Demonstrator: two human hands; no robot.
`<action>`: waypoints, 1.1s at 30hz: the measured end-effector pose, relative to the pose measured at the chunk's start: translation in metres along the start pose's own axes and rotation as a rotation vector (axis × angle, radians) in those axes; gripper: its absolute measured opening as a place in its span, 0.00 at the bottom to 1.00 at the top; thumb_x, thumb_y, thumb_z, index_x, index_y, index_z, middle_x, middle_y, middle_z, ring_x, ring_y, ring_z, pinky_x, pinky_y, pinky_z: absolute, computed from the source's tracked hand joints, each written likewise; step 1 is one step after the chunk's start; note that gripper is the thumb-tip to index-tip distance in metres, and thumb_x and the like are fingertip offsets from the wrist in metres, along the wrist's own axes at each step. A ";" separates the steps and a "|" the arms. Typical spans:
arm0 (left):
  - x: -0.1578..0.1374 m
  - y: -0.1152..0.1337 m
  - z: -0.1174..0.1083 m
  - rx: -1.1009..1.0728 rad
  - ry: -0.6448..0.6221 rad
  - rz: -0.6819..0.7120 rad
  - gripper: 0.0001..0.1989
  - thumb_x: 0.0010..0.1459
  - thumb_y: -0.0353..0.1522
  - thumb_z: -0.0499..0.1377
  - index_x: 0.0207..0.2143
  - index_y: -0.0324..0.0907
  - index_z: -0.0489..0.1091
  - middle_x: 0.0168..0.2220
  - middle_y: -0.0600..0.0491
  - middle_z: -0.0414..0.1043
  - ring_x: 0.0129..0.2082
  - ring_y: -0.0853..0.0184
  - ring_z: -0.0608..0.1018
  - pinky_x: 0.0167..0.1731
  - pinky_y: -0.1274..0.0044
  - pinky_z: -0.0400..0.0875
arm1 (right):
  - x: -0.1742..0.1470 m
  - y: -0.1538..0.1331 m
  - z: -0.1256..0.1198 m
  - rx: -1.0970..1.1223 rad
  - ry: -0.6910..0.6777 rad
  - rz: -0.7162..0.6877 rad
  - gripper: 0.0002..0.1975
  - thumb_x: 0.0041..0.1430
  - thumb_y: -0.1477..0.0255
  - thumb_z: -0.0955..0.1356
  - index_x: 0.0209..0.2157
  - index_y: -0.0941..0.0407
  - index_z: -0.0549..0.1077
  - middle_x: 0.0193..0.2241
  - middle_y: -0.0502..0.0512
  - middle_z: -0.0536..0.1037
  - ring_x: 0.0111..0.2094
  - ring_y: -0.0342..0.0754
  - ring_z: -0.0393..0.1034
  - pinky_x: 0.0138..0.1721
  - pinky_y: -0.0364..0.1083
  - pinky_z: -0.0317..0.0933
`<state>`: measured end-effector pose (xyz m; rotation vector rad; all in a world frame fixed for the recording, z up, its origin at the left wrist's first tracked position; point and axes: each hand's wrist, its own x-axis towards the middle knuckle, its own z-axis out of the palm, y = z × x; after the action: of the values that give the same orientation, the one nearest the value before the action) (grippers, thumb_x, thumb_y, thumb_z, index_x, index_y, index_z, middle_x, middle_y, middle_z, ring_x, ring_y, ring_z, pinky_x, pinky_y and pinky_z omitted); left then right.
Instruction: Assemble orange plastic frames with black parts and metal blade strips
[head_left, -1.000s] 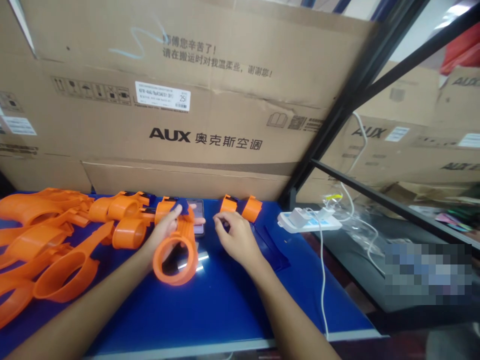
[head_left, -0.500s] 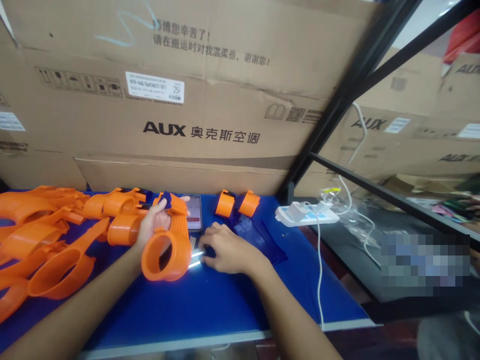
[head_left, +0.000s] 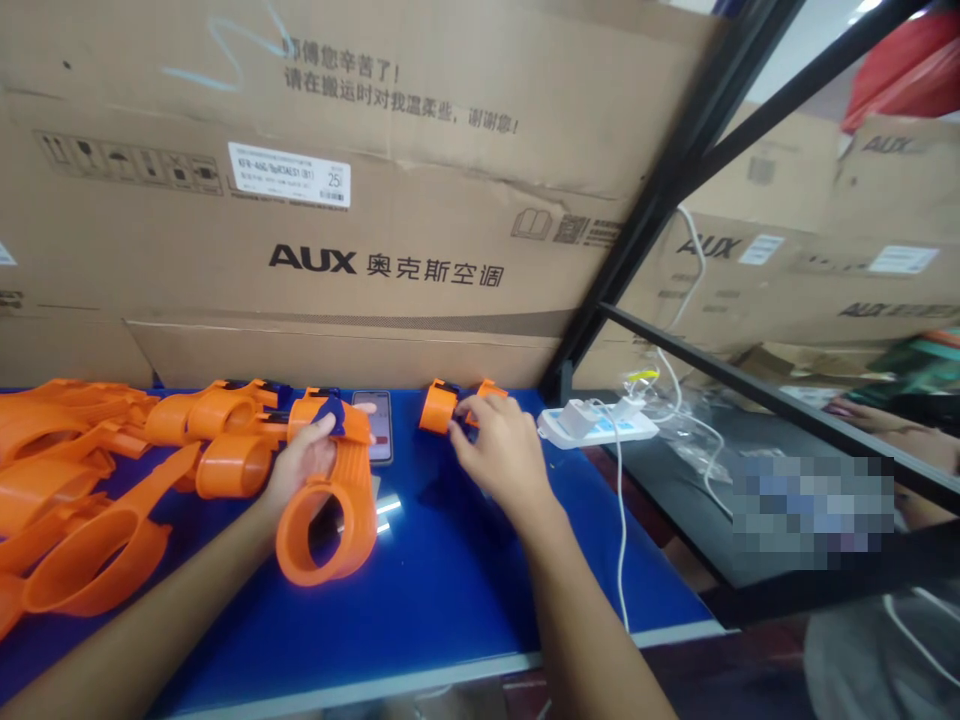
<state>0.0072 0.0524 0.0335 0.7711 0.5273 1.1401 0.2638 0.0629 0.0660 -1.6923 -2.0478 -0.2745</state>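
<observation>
My left hand (head_left: 304, 460) is closed around an orange plastic ring holder (head_left: 360, 500) with a dark blue piece (head_left: 334, 415) at its top; its large open ring faces me. My right hand (head_left: 502, 450) is at the back of the table, over a pair of orange rings. The left one (head_left: 438, 408) is beside my fingertips, and the right one (head_left: 487, 388) is partly behind my hand. My right fingers are slightly apart, and no firm hold on a ring shows. Most of the dark blue plastic near the rings is hidden by this hand.
Many orange ring parts (head_left: 97, 560) are heaped on the left of the blue table (head_left: 450, 610). A phone (head_left: 375, 425) lies behind my left hand. To the right are a white power strip (head_left: 592, 425), its cable and a black frame (head_left: 652, 240). A large cardboard box (head_left: 420, 180) stands behind.
My right hand has moved from the table beside the held part up and right to the pair of orange rings. My left hand keeps its hold. The camera view has shifted slightly.
</observation>
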 end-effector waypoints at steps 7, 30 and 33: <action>-0.001 -0.005 0.004 -0.046 0.025 -0.044 0.26 0.59 0.44 0.62 0.56 0.40 0.72 0.35 0.46 0.81 0.27 0.63 0.79 0.28 0.74 0.75 | -0.005 0.031 -0.002 -0.095 -0.225 0.194 0.12 0.61 0.71 0.68 0.46 0.56 0.76 0.40 0.67 0.82 0.42 0.64 0.76 0.38 0.52 0.60; -0.005 -0.018 0.006 -0.015 -0.049 0.082 0.29 0.59 0.42 0.64 0.61 0.45 0.66 0.51 0.42 0.79 0.50 0.50 0.81 0.48 0.61 0.77 | -0.022 -0.057 0.012 1.267 -0.086 -0.048 0.15 0.66 0.63 0.69 0.53 0.49 0.79 0.50 0.54 0.81 0.51 0.54 0.76 0.55 0.55 0.69; -0.002 -0.014 0.005 -0.049 -0.059 0.122 0.25 0.60 0.44 0.63 0.57 0.46 0.70 0.55 0.43 0.77 0.55 0.49 0.78 0.51 0.60 0.75 | -0.022 -0.060 0.007 1.321 -0.221 -0.123 0.19 0.68 0.63 0.68 0.59 0.45 0.75 0.55 0.53 0.79 0.57 0.54 0.73 0.62 0.58 0.64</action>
<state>0.0184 0.0457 0.0264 0.8005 0.4063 1.2346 0.2075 0.0336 0.0580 -0.7506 -1.7182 1.0447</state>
